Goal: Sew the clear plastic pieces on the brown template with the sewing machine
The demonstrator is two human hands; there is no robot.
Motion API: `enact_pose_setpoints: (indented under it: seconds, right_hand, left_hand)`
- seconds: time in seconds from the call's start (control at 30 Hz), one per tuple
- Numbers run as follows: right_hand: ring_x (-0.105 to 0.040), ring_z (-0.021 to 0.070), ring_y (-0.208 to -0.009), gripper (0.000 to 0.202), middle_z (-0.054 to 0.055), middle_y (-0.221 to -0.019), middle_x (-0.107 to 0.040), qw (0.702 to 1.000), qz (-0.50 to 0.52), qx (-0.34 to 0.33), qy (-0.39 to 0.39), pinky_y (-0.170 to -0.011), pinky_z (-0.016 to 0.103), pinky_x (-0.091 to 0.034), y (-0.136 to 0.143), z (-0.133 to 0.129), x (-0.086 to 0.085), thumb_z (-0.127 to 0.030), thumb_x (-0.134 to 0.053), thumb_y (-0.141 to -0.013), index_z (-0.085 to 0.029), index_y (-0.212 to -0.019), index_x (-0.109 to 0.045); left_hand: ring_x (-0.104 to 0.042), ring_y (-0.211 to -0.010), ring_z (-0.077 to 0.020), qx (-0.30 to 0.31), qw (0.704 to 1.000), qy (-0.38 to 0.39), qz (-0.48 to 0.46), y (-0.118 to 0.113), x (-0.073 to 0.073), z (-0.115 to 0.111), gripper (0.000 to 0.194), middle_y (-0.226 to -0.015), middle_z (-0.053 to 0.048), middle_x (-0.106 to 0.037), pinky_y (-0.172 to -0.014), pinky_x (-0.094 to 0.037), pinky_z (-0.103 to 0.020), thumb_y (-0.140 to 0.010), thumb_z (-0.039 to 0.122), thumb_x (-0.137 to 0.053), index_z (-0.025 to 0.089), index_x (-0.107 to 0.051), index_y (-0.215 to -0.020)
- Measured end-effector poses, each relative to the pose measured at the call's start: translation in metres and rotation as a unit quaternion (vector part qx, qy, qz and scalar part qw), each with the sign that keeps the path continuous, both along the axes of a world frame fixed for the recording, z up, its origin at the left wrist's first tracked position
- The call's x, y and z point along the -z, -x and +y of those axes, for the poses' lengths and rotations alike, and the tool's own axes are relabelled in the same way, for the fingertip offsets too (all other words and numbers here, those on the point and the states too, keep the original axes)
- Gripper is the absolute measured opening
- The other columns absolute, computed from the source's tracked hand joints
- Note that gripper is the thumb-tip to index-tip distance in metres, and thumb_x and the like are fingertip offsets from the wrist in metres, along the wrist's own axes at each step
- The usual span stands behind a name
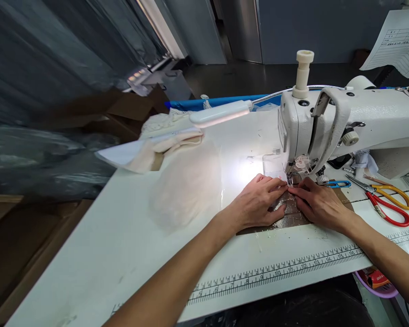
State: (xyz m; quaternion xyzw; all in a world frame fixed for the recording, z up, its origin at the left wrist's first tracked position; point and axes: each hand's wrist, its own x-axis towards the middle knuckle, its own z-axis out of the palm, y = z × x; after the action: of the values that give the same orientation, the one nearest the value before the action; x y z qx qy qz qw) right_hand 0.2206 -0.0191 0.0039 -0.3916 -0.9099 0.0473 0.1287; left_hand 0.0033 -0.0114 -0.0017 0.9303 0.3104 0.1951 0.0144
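Note:
Both hands rest at the front of a white sewing machine (327, 120), close to its presser foot (293, 178). My left hand (261, 200) lies over the machine bed, fingers stretched toward the foot and thumb apart from them. From the other side comes my right hand (318, 202), its fingers bent and drawn together near the needle. Whatever piece is under its fingertips is too small and covered to make out. Beneath both hands is a shiny brown sheet (293, 219), flat on the table.
Red-and-yellow-handled scissors (390, 200) lie to the right, by a small blue-handled tool (339, 184). A lit lamp (221, 113) reaches over the white table (122, 245). Cream cloth (170, 143) lies at the far left edge. A printed ruler (279, 274) runs along the front.

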Motion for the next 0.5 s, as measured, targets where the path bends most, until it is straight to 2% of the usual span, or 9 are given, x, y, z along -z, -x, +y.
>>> enact_pose_setpoints:
  seconds: [0.2, 0.33, 0.4, 0.5]
  right_hand:
    - [-0.062, 0.0206, -0.077, 0.037, 0.015, -0.1, -0.064, 0.999, 0.014, 0.007, 0.036, -0.066, 0.033, -0.05, 0.001, 0.001, 0.001, -0.023, -0.037, -0.097, -0.013, -0.12, -0.064]
    - [-0.063, 0.019, -0.075, 0.035, 0.013, -0.1, -0.066, 0.993, 0.079, 0.017, 0.087, -0.066, 0.032, -0.051, -0.005, 0.002, -0.002, -0.026, -0.04, -0.098, -0.017, -0.12, -0.065]
    - [-0.062, 0.0169, -0.067, 0.032, 0.009, -0.09, -0.068, 0.987, 0.106, 0.035, 0.118, -0.061, 0.028, -0.048, -0.008, 0.005, -0.005, -0.03, -0.042, -0.098, -0.019, -0.113, -0.068]
    - [-0.059, 0.0175, -0.058, 0.036, 0.005, -0.066, -0.064, 0.972, 0.132, 0.099, 0.169, -0.054, 0.027, -0.043, -0.011, 0.014, -0.007, -0.038, -0.041, -0.099, -0.018, -0.09, -0.069]
  left_hand:
    - [-0.061, -0.094, -0.0248, -0.012, 0.999, 0.0, 0.044, 0.0, -0.002, 0.001, 0.036, -0.117, -0.014, -0.061, -0.081, -0.047, -0.043, -0.091, 0.035, -0.044, 0.012, -0.062, -0.112]
    - [-0.061, -0.094, -0.0252, -0.022, 0.998, -0.009, 0.061, -0.001, -0.003, 0.003, 0.04, -0.116, -0.014, -0.061, -0.081, -0.046, -0.042, -0.092, 0.039, -0.044, 0.011, -0.06, -0.115]
    - [-0.061, -0.093, -0.0248, -0.029, 0.997, -0.012, 0.066, -0.001, -0.003, 0.004, 0.04, -0.117, -0.014, -0.061, -0.08, -0.046, -0.041, -0.092, 0.041, -0.045, 0.011, -0.06, -0.114]
    - [-0.061, -0.092, -0.0239, -0.035, 0.997, -0.011, 0.073, -0.001, -0.003, 0.005, 0.04, -0.115, -0.013, -0.06, -0.079, -0.046, -0.04, -0.092, 0.043, -0.046, 0.011, -0.062, -0.111]
